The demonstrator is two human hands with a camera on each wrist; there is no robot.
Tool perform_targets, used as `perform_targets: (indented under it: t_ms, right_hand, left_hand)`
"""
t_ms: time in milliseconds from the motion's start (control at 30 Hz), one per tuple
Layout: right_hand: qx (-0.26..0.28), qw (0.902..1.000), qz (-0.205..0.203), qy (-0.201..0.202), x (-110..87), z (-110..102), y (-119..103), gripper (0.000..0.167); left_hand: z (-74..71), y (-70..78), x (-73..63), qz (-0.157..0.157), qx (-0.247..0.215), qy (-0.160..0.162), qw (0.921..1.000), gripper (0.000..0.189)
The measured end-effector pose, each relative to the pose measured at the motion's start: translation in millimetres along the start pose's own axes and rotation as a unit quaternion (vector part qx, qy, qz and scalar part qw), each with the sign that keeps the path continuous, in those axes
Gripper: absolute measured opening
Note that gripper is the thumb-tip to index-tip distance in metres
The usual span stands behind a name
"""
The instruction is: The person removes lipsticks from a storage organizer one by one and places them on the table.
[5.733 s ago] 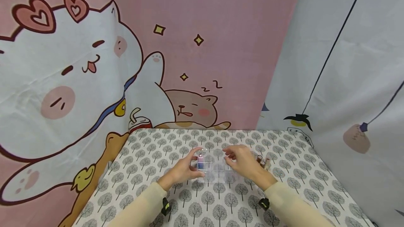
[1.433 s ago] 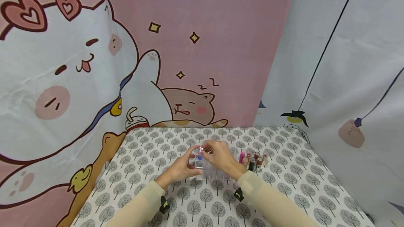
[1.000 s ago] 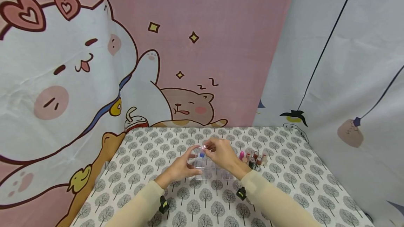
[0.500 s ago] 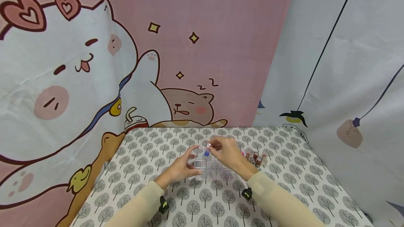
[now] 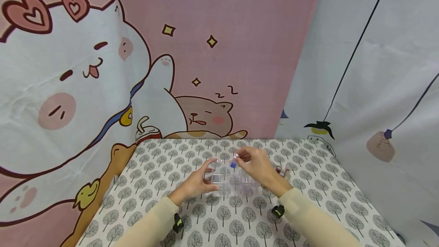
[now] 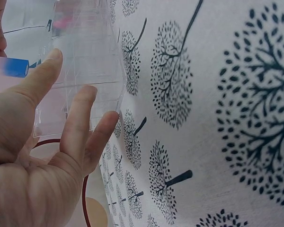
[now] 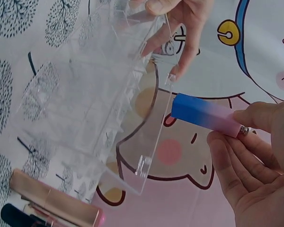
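A clear divided organizer box stands on the table; its compartments look see-through. My left hand holds its left end between thumb and fingers, which the left wrist view also shows against the clear wall. Above the box's back middle part, my right hand pinches a lipstick tube by its silver-tipped end. In the right wrist view the lipstick tube fades from pink to blue. Its blue end tilts down toward the box, apart from it.
Several lipsticks stand right of the box, partly hidden behind my right hand. A gold tube and a dark one show among them in the right wrist view. A cartoon-printed curtain hangs behind the tree-patterned tablecloth.
Earlier the lipstick tube sat in the box's left end and my right hand was without it. My right hand has lifted it out and carried it rightward. My left hand stays at the box.
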State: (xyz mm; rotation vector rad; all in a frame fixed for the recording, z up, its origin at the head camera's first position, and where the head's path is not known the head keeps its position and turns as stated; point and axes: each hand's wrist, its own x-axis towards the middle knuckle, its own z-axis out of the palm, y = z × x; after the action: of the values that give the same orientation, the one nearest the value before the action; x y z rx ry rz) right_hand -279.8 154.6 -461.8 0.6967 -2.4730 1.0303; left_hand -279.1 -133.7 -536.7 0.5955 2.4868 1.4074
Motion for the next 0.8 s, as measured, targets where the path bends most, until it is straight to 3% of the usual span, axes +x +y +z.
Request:
perform_targets:
  t_ms: [233, 467, 800]
  right_hand:
    - [-0.007, 0.9998, -0.012, 0.012, -3.0, -12.8, 8.9, 0.021]
    - [-0.023, 0.9994, 0.024, 0.01, -9.6, -30.0, 14.4, 0.021]
    - [-0.045, 0.9982, 0.02, 0.034, -16.4, -53.9, 23.9, 0.022]
  left_hand:
    - [-0.3, -0.1, 0.6, 0.001, -0.002, -0.001, 1.0, 0.109]
    - [0.5, 0.4, 0.4, 0.0, -0.002, -0.002, 1.0, 0.109]
    - [1.1, 1.7, -1.7, 0.002, -0.006, 0.0, 1.0, 0.109]
